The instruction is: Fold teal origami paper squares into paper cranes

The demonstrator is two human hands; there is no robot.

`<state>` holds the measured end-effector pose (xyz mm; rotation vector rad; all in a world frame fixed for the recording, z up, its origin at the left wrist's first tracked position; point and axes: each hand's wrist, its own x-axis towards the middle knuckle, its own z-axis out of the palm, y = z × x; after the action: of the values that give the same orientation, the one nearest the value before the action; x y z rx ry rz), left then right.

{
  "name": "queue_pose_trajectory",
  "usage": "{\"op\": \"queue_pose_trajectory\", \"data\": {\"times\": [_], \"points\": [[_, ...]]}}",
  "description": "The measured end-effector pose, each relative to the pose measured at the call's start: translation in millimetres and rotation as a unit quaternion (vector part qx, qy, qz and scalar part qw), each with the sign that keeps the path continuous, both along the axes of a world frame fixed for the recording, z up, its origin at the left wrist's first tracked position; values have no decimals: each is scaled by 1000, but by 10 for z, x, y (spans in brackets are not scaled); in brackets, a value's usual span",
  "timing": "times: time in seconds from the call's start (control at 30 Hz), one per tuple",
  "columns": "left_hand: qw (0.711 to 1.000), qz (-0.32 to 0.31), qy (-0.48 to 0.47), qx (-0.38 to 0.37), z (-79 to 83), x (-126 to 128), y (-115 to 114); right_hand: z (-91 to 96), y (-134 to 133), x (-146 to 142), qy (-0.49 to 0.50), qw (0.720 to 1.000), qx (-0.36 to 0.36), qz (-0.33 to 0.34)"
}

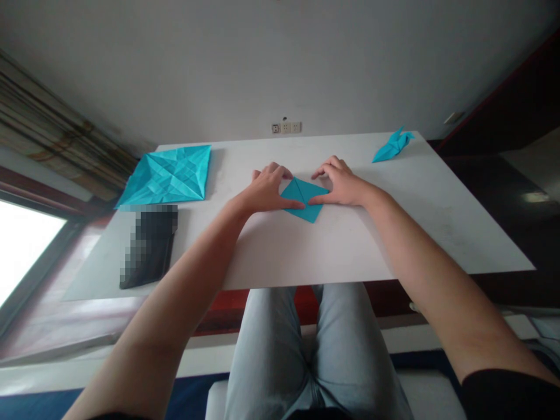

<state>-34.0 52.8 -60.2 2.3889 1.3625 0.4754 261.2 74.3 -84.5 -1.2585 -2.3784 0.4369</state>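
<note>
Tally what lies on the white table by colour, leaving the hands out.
Teal paper: 3 (folded piece under the left hand and right hand, creased open sheet, folded figure at the far right)
Dark flat item: 1
Total: 4

White table (332, 245), creased turquoise paper sheet (168, 175) far left, flat black object (149, 248) near left, small folded turquoise paper (306, 201) centre, turquoise paper figure (391, 146) far right.

Teal: folded paper (304, 199), creased sheet (168, 175) & paper figure (392, 146); table (350, 245) white, flat item (149, 256) blk.
</note>
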Motion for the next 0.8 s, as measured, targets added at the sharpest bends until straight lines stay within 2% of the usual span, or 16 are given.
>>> {"op": "queue_pose_trajectory", "data": {"times": [0.13, 0.23, 0.37, 0.47, 0.53, 0.6, 0.7, 0.8], "points": [[1000, 24, 5, -7, -56, -21, 12, -6, 9, -11, 12, 1000, -6, 2], [999, 31, 9, -27, -24, 1, -4, 37, -14, -34, 33, 999, -31, 7], [998, 49, -8, -42, 36, 41, -17, 142, -50, -80, 79, 989, -121, 26], [989, 50, -109, -86, 9, 52, 17, 210, -71, -123, 156, 969, -186, 30], [970, 43, -200, -131, -32, 56, 49, 233, -83, -151, 218, 957, -189, 21], [952, 42, -266, -146, -62, 65, 71, 237, -94, -176, 269, 945, -184, 8], [945, 39, -306, -108, -56, 86, 83, 220, -103, -198, 314, 932, -183, -5], [943, 42, -325, -51, -24, 92, 105, 195, -81, -191, 327, 932, -157, -3]]}}
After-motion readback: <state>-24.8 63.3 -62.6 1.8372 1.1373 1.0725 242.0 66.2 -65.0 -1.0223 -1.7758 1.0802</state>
